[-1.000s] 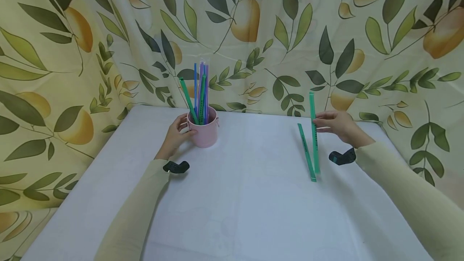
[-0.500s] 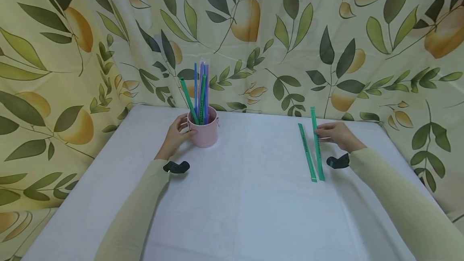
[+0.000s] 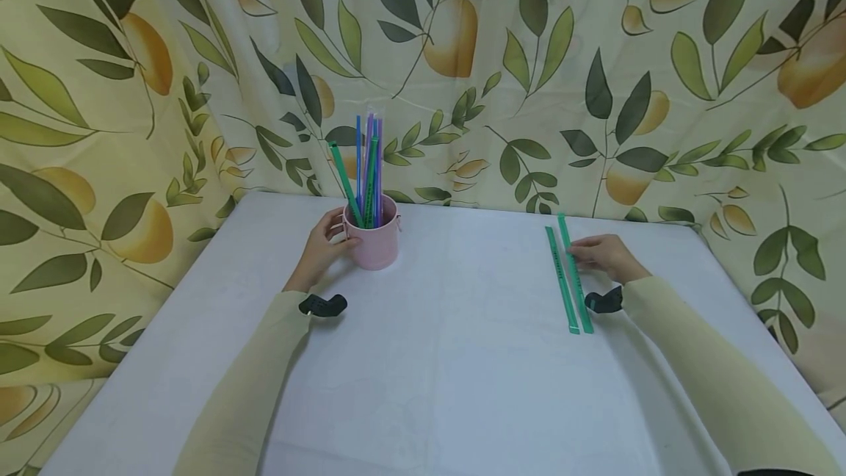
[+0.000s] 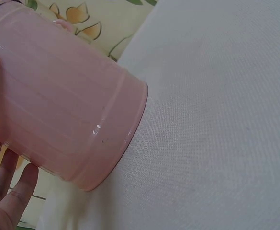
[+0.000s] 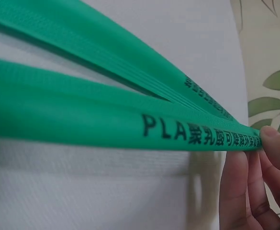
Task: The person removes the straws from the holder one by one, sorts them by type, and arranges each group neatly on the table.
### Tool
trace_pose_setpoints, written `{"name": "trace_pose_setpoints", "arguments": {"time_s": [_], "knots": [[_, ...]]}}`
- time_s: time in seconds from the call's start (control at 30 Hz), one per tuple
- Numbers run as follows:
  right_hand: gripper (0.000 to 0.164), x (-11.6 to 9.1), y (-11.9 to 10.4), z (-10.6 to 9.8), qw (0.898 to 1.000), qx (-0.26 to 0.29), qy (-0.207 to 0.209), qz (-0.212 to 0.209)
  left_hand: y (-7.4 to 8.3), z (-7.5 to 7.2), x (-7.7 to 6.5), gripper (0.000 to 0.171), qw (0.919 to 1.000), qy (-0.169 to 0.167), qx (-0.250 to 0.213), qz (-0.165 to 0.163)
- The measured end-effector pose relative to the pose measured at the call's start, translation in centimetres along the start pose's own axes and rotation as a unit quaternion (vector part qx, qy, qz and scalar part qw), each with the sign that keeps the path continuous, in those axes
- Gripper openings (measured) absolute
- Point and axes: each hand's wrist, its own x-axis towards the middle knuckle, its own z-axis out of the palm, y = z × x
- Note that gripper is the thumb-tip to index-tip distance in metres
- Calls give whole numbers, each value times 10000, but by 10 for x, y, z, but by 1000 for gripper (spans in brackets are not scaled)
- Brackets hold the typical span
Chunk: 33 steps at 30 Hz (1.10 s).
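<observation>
At the left rear of the table, my left hand [image 3: 319, 252] holds a small pink bucket [image 3: 377, 250], thumb on its near side and fingers round the left. Green paper-wrapped straws [image 3: 345, 184] and blue and purple straws [image 3: 359, 156] stand in it. In the left wrist view the bucket [image 4: 68, 96] stands on the table. On the right, my right hand [image 3: 609, 255] pinches a green wrapped straw [image 3: 576, 278], printed "PLA" in the right wrist view. A second green wrapped straw [image 3: 562, 281] lies just left of it, nearly parallel.
A white cloth [image 3: 429, 358] covers the table. Behind it hangs a curtain [image 3: 489, 116] printed with leaves and fruit. Black wrist cameras [image 3: 324, 305] sit at both cuffs.
My right hand has come down and slightly left with its green straw, from raised above the table to beside the lying one. The left hand and bucket have stayed put.
</observation>
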Motion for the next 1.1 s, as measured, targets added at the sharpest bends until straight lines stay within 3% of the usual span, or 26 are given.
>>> {"name": "trace_pose_setpoints", "arguments": {"time_s": [0.6,1.1], "knots": [[50,1,9,9,9990,308,204,263,2,1,-1,72,10000,18,-28,-24],[48,4,9,12,9995,-1,291,143,1,0,0,72,10000,19,-52,-14]]}}
